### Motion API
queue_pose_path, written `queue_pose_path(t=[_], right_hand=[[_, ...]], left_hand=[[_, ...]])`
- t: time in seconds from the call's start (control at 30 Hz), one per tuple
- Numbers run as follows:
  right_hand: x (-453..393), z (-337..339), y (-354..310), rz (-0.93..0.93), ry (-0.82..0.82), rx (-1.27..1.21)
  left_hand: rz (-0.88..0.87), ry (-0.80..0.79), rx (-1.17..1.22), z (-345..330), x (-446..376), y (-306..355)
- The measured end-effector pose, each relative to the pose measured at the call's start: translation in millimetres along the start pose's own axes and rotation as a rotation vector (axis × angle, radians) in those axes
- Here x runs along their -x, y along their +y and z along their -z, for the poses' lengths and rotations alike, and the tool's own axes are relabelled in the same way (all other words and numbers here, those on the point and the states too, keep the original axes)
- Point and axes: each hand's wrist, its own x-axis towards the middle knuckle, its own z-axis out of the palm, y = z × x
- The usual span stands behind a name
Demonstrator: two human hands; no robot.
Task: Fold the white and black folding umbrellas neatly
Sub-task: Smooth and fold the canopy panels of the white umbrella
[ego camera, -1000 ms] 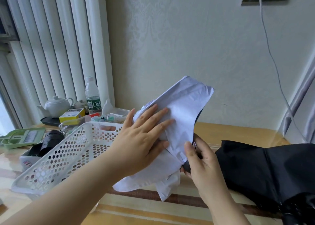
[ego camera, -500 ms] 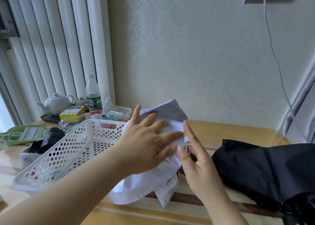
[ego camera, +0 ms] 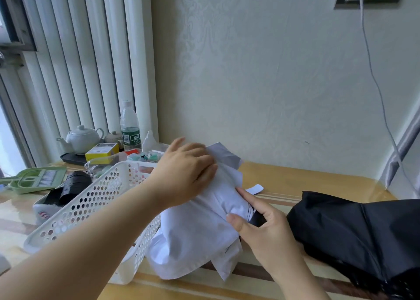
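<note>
The right hand grips the lower end of the white umbrella, thumb and fingers curled round the bundled canopy on the table. The left hand lies nearly flat on the upper folds, fingers extended and pressing. The closure strap appears to trail loose beyond it, though the view is poor. Risk: pleats bunching or springing open if pressure lifts. The black umbrella lies unfolded just beside, right; a perforated basket stands left.
</note>
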Motion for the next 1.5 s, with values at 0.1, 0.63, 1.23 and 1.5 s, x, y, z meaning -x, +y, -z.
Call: queue_pose_path(t=[0.1, 0.63, 1.23, 1.5], right_hand=[[0.3, 2.2, -0.6, 0.009, 0.008, -0.020], [1.5, -7.9, 3.4, 0.036, -0.075, -0.056], [-10.0, 41.7, 9.2, -0.035, 0.193, -0.484], [-10.8, 55.4, 9.1, 0.020, 0.313, -0.571]], left_hand=[[0.426, -0.001, 0.494, 2.5, 0.7, -3.6], [0.883, -0.012, 0.995, 17.2, -9.7, 11.5], [0.644, 0.095, 1.086, 17.3, 72.6, 42.8], [0.449, 0.147, 1.105, 24.3, 80.6, 46.4]])
